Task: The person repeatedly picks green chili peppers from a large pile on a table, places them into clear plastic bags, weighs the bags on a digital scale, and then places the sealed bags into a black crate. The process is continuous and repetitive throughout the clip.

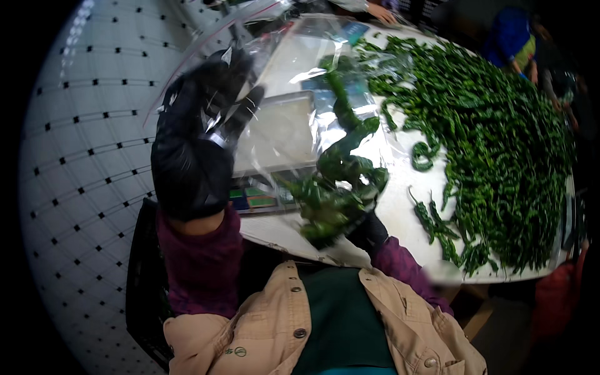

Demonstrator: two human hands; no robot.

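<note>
My left hand (199, 150), in a black glove, is raised at the left and holds a clear plastic zip bag (323, 77) whose film drapes over the fingers. The bag's red zip line runs along its upper left. Lower down, to the right, my right hand (368, 230), also black-gloved, is mostly hidden beneath a bunch of long green chili peppers (337, 201) that it supports. The bunch is blurred; whether all of it lies inside the bag I cannot tell. Behind the bag stands a scale with a flat rectangular pan (281, 129), near my left hand.
A large heap of green chili peppers (497, 154) covers the right side of the white table (398, 197). Several loose peppers (433, 222) lie at its near edge. Another person's hand (382, 13) is at the far edge. A black crate (145, 290) stands at my left.
</note>
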